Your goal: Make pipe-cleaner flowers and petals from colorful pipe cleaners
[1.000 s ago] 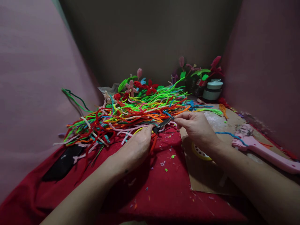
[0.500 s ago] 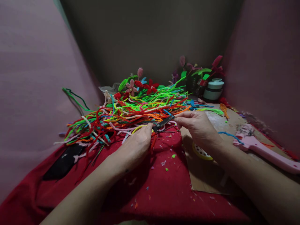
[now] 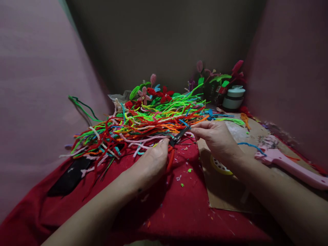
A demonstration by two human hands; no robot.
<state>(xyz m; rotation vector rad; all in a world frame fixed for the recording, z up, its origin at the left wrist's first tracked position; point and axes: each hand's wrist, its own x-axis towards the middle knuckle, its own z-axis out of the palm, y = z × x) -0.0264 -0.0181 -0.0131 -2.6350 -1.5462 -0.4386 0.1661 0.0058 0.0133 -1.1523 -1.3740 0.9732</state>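
Observation:
My left hand point(image 3: 151, 160) is closed around small scissors point(image 3: 178, 136) with dark blades and a red handle; the fingers partly hide the handle. The blades point up and right, their tips touching or almost touching my right fingertips. My right hand point(image 3: 215, 136) is pinched on a blue pipe cleaner point(image 3: 190, 127), of which only a short end shows at the fingertips. A blue length point(image 3: 249, 146) comes out behind my right wrist; whether it is the same piece is hidden. Just beyond both hands lies a large heap of coloured pipe cleaners point(image 3: 153, 119).
A pink glue gun point(image 3: 294, 167) and a yellow-rimmed tape roll point(image 3: 221, 167) lie on cardboard point(image 3: 217, 196) at right. Pipe-cleaner flowers point(image 3: 164, 94) and a pale lidded jar point(image 3: 234, 97) stand behind. A black phone-like slab point(image 3: 68, 177) rests on the red cloth point(image 3: 164, 218).
My left hand and the scissors have shifted slightly right, the blades now closer to my right fingertips. The right hand has barely moved.

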